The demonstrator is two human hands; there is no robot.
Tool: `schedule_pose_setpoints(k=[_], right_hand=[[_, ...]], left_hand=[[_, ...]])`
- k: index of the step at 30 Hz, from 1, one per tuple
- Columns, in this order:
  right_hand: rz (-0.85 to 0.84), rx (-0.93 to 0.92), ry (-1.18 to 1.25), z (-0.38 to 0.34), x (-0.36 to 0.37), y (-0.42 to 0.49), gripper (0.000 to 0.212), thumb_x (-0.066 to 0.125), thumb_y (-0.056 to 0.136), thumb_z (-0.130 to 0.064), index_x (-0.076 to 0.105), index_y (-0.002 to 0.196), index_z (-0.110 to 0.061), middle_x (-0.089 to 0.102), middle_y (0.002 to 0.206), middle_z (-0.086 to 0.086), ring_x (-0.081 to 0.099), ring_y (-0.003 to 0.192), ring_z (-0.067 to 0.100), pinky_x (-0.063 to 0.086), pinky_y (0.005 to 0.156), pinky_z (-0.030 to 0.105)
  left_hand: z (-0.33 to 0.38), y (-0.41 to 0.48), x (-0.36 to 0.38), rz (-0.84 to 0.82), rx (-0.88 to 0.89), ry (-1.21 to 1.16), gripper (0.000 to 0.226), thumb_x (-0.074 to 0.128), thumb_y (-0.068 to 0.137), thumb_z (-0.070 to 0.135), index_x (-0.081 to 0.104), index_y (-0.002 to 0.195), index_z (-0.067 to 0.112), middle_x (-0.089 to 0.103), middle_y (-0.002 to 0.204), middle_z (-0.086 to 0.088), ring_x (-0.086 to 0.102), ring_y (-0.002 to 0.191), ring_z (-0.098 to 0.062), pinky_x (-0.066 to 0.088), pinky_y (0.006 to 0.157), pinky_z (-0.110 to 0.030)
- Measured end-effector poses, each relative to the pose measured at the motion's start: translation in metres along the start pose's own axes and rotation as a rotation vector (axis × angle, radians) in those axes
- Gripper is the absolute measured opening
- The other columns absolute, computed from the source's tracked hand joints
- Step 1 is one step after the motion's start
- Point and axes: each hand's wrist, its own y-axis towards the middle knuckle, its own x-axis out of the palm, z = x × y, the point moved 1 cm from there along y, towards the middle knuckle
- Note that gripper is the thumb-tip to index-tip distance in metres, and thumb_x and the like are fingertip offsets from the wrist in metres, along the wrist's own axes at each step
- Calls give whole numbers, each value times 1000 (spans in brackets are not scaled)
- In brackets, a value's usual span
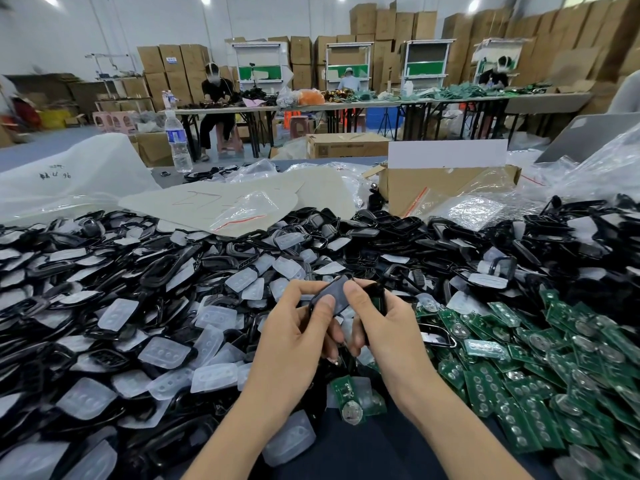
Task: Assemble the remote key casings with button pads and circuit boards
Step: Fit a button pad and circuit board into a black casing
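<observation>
Head view: at lower centre of the frame, left hand (294, 327) and right hand (384, 327) raised close together above the table (363, 448), thumbs nearly touching. Pinched between left thumb and curled fingers, a dark grey lid (329, 296), tilted, upper end toward the top of the frame. Clamped in the curled right fingers, just right of the lid, a black shell (375, 301) with a hint of green inside; right thumb laid over the lid's near edge. Cannot tell whether lid and shell touch.

Beneath and around the hands, heaps of loose parts over most of the table. Across the left and centre, black casings (104, 271) mixed with translucent white pads (166, 351). At right and lower right, green boards (519, 368) with round silver discs, overlapping one another. Between the forearms, near the bottom, one single board (346, 393) lying beside a pad on the dark cloth.

Beyond the heaps, toward the middle of the frame, clear bags (242, 206) and pale sheets, plus an open carton (446, 188) right of centre. At upper left, a water bottle (178, 140) standing upright behind a large white bag (69, 174).

Across the top of the frame, a long bench (346, 103) strewn with parts, seated people working at it, and stacked brown boxes (173, 71) against the back wall.
</observation>
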Motion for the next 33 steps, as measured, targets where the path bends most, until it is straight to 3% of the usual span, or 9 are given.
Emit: schedule_pose_setpoints(k=[5,9,17,23,25,29,33], right_hand=[[22,-17,-13,0,-2,1,13,67,94,-38,71,86,-29,48,45,0,47,43,16,43,45,24],[17,-2,-18,-1,-2,1,14,68,93,-38,70,81,-31,46,46,-1,45,43,16,43,46,24],[28,-22,-1,-1,3,0,19,65,97,-33,69,79,-31,43,47,-2,43,48,21,43,45,25],[40,63,133,5,11,-1,21,69,93,-32,65,74,-25,39,46,3,40,42,20,43,43,26],[18,85,199,5,13,-2,21,73,86,-40,67,70,-27,38,47,1,38,41,17,43,43,27],[14,74,206,3,13,-3,20,77,71,-49,69,67,-31,38,46,-1,39,40,15,43,44,26],[27,68,196,3,12,-3,17,77,71,-48,71,68,-33,41,47,-2,40,41,14,42,45,27]], left_hand=[[1,-2,2,-4,16,17,15,55,102,25,58,97,39,67,65,-6,59,51,-19,50,54,-23],[2,-2,2,15,15,6,4,56,100,34,59,99,37,68,65,-6,59,50,-19,48,52,-22],[6,-2,2,24,23,7,16,51,103,29,58,93,38,66,62,-6,58,48,-17,48,50,-22],[1,-2,3,119,60,149,14,48,103,37,59,96,41,46,54,4,38,48,-11,32,47,-27],[1,-2,2,141,78,199,13,47,102,40,59,99,41,50,57,4,40,50,-11,35,50,-28],[5,-3,4,140,74,170,14,50,102,35,62,99,42,64,69,20,53,56,2,41,56,-16],[9,-3,6,130,28,40,19,55,102,27,66,95,41,70,77,8,54,54,-3,44,52,-18]])
